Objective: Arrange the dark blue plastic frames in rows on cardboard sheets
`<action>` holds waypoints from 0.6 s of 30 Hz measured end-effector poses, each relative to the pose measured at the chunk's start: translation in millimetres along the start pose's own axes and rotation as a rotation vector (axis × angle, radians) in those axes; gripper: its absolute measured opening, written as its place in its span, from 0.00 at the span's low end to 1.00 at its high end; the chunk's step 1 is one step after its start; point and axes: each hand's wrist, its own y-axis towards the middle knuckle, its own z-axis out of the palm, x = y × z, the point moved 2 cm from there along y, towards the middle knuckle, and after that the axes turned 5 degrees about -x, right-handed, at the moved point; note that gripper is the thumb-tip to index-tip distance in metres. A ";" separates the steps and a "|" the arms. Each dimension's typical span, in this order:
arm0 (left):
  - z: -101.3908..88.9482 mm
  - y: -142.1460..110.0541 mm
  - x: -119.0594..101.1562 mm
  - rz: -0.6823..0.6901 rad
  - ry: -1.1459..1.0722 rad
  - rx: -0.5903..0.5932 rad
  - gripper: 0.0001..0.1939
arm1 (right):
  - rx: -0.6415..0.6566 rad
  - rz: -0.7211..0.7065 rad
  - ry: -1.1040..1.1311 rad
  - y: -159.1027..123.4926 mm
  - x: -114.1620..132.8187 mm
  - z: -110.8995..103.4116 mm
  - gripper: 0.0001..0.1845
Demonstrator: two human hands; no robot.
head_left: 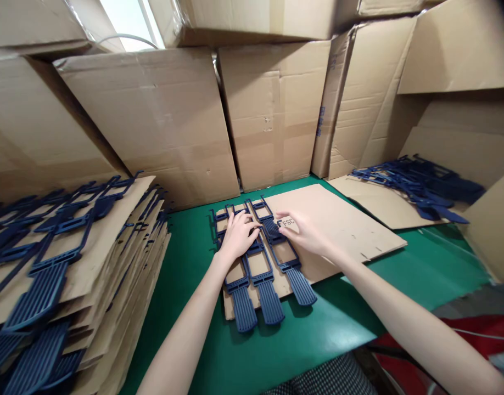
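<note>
Three dark blue plastic frames with ribbed paddle ends lie side by side on a flat cardboard sheet (338, 219). My left hand (238, 236) rests over the left frame (244, 310) and the middle frame (270, 302), its fingers loosely bent and apart, covering part of them. To the right, my right hand (303, 233) hovers at the upper part of the right frame (300, 285), thumb and forefinger apart with a gap between them. Whether its fingertips touch that frame I cannot tell. The ribbed ends stick out past the sheet's near edge.
At the left rises a tall stack of cardboard sheets (107, 263) layered with similar blue frames. A loose pile of blue parts (416, 184) lies on cardboard at the right. Large cartons (272, 115) wall off the back of the green table (186, 263).
</note>
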 end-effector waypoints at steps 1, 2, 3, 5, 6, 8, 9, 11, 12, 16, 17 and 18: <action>-1.3 1.4 -0.8 -0.012 -0.004 0.013 0.15 | -0.023 -0.009 -0.014 5.1 -1.0 -7.1 0.15; -2.4 3.0 -2.5 -0.031 -0.018 0.029 0.18 | -0.047 -0.018 -0.041 10.7 -4.1 -15.8 0.14; -3.3 4.8 -5.3 -0.048 -0.041 0.045 0.21 | -0.070 -0.027 -0.081 16.5 -9.6 -26.0 0.14; -3.4 8.3 -14.5 -0.050 -0.085 0.070 0.26 | -0.116 -0.037 -0.192 26.5 -29.0 -50.2 0.13; -2.3 9.5 -20.4 -0.029 -0.098 0.079 0.27 | -0.144 -0.032 -0.261 29.5 -43.0 -63.8 0.13; 2.8 10.3 -32.0 0.028 -0.096 0.093 0.28 | -0.213 0.018 -0.415 28.8 -78.4 -93.1 0.15; 6.5 9.9 -36.4 0.043 -0.089 0.102 0.29 | -0.256 0.074 -0.521 24.5 -98.6 -108.3 0.15; 15.3 8.0 -41.0 0.034 -0.080 0.130 0.32 | -0.334 0.192 -0.657 9.1 -139.7 -137.6 0.18; 19.4 6.8 -41.5 0.022 -0.078 0.144 0.32 | -0.372 0.251 -0.696 -0.8 -158.8 -151.3 0.20; 28.6 4.3 -38.8 0.005 -0.066 0.172 0.32 | -0.407 0.695 -0.941 -37.6 -211.8 -193.7 0.29; 29.1 4.4 -38.0 0.009 -0.059 0.172 0.32 | -0.392 0.772 -0.946 -42.9 -216.3 -199.6 0.28; 29.2 4.8 -37.4 0.011 -0.052 0.173 0.32 | -0.362 0.824 -0.941 -46.0 -217.6 -203.3 0.27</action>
